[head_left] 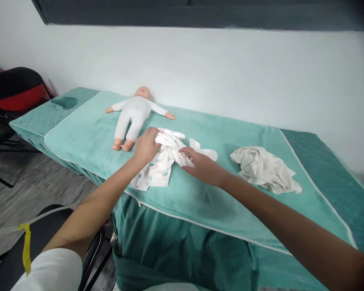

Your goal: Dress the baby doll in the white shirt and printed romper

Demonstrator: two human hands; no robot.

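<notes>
A small white baby garment (160, 170) printed with green and pink figures lies bunched on the green cover. My left hand (147, 146) grips its upper left part, fingers closed on the gathered fabric. At the opposite side, my right hand (202, 165) pinches the cloth near a small printed label, between thumb and fingers. A plain white piece of fabric (208, 153) shows just beyond my right hand; whether it belongs to the garment I cannot tell. Behind my left hand, a baby doll (134, 111) with a white cloth body lies on its back, arms spread.
A crumpled off-white cloth (262, 169) lies on the right of the long bed with its green cover (200, 220). The white wall (230, 72) runs along the far side. Black chairs (18, 87) stand at the left, and another black chair (45, 222) is below my left arm.
</notes>
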